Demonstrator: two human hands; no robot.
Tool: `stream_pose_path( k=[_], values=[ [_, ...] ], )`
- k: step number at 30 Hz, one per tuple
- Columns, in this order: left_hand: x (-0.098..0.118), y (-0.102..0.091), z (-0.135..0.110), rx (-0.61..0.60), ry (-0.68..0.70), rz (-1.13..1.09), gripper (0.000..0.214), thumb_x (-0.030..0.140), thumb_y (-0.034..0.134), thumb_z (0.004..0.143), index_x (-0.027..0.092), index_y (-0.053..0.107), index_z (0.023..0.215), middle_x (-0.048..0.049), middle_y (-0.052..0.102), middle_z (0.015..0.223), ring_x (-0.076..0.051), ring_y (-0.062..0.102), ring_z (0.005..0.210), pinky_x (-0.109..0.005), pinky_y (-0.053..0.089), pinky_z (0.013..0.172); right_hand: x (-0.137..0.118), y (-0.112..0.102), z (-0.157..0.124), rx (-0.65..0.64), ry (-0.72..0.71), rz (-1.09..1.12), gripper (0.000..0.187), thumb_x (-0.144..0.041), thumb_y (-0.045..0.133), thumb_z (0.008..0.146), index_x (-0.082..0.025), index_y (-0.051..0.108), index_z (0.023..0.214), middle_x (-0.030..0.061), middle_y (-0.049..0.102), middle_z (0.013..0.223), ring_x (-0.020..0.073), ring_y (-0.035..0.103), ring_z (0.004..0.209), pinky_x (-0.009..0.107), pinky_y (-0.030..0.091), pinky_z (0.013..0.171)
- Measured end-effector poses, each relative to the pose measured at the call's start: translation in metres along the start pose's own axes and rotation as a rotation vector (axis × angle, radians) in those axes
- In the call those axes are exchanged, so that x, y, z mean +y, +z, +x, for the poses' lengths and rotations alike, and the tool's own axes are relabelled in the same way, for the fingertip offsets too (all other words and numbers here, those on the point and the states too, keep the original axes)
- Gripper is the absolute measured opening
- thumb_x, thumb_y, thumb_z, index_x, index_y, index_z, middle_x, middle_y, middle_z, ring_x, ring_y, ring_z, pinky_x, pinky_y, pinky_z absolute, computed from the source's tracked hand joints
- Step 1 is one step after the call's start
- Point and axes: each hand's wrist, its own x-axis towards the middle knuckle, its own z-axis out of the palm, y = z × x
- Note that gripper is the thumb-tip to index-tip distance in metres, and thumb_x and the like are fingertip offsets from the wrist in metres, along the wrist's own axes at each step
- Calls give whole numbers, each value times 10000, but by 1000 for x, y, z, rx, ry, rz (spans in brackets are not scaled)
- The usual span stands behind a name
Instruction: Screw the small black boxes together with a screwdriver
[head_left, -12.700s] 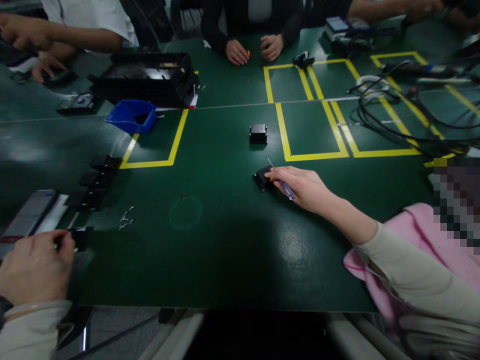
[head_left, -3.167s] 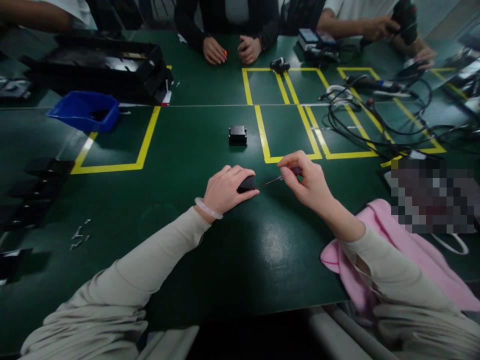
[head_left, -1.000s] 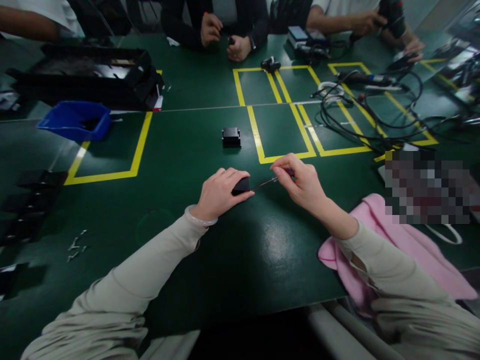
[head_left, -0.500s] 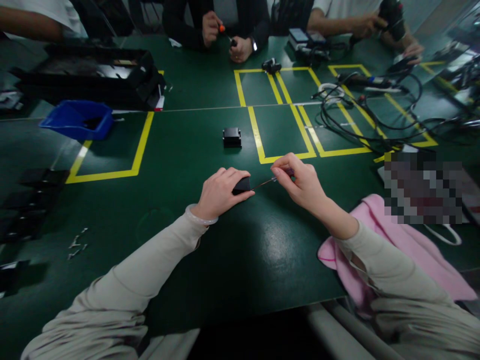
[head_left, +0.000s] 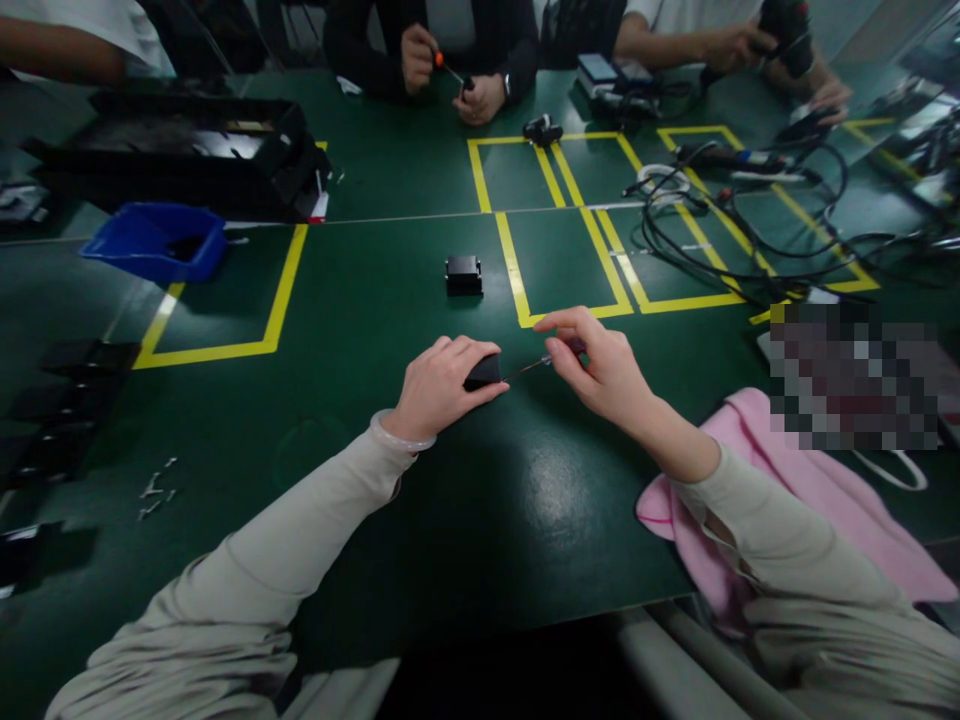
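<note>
My left hand [head_left: 450, 383] is closed around a small black block [head_left: 484, 371] near the middle of the table, thumb along its near side and fingers over the top. In my right hand [head_left: 596, 362] is a thin screwdriver [head_left: 531, 366], its handle mostly hidden by the fingers. The screwdriver's shaft points left, and its tip meets the right end of the block. Beyond my hands a second black block [head_left: 464, 275] with shiny screws at its sides rests on the green table.
Several loose screws [head_left: 156, 490] and black parts [head_left: 56, 440] lie at left. A blue bin [head_left: 161, 240] stands by black trays [head_left: 187, 160]. Cables [head_left: 750, 250] sprawl at right, above a pink cloth [head_left: 757, 450]. Across the table, co-workers' hands [head_left: 480, 98] hold tools.
My right index finger has lifted and stretched out a little from the screwdriver's handle. The block and my left hand stay in place. Across the table, a co-worker's screwdriver has shifted slightly.
</note>
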Motion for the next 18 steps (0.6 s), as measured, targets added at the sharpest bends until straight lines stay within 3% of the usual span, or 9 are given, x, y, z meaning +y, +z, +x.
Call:
stream_pose_path(
  k=[3, 8, 11, 14, 18],
  values=[
    [0, 0, 0, 1, 0, -10, 511, 635, 565, 964, 223, 649, 1253, -68, 716, 1186, -250, 613, 988, -373, 477, 874, -1, 0, 0, 3, -11, -22, 171, -241, 516, 997, -217, 608, 1139, -26, 611, 724, 128, 591, 582, 251, 446, 600],
    [0, 1, 0, 3, -6, 3, 495, 626, 571, 964, 228, 651, 1247, -69, 720, 1186, -248, 624, 988, -364, 478, 867, 1, 1, -1, -23, 35, -29, 142, -334, 529, 1018, -224, 613, 988, 0, 677, 734, 139, 633, 605, 247, 440, 592],
    [0, 1, 0, 7, -2, 3, 504, 631, 571, 963, 227, 648, 1254, -67, 719, 1187, -251, 622, 995, -370, 481, 871, 1, 2, -1, -10, 39, -17, 141, -299, 492, 1023, -223, 606, 1054, 13, 688, 790, 150, 655, 646, 258, 465, 629],
    [0, 1, 0, 5, 1, 0, 504, 625, 579, 962, 225, 647, 1261, -63, 716, 1183, -253, 617, 996, -376, 483, 876, 0, 3, 0, 6, 20, -16, 147, -269, 469, 1020, -223, 597, 1076, 8, 664, 790, 146, 631, 643, 262, 461, 635],
    [0, 1, 0, 4, 2, -12, 502, 622, 579, 963, 221, 649, 1257, -68, 716, 1185, -253, 619, 1000, -374, 485, 880, 1, 1, 0, 18, 18, -28, 139, -312, 513, 1021, -226, 592, 946, -15, 626, 706, 126, 572, 569, 248, 406, 567]
  ],
)
